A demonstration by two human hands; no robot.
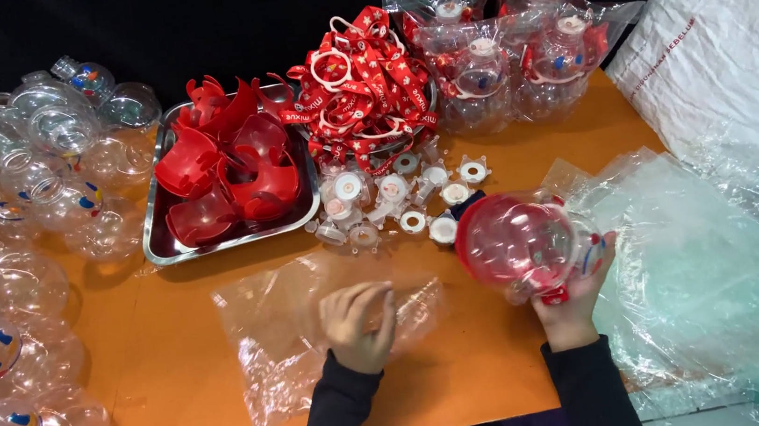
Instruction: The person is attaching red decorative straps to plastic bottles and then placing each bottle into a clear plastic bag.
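Closed grip on both sides: the right hand (569, 301) cups a round clear plastic bottle (526, 243) with a red dome-shaped part from below, holding it just above the orange desk (470, 363), while the left hand (359, 323) pinches a thin, crinkly clear plastic bag (270, 337) lying flat on the desk. Just beyond the hands lies a loose cluster of about ten small white and clear round caps (397, 204). One shiny rectangular metal tray (157, 246) holds a heap of glossy red curved plastic pieces (230, 172), too tangled to count. Beside it a second dish is hidden under a pile of red printed straps (362, 88) with white rings. Behind those sit about four finished bottles sealed in clear bags (513, 49). Many empty rounded transparent bottles (1, 281) crowd the left edge. At the right lies a stack of filmy clear bags (705, 273) and one big white woven sack (729, 54).
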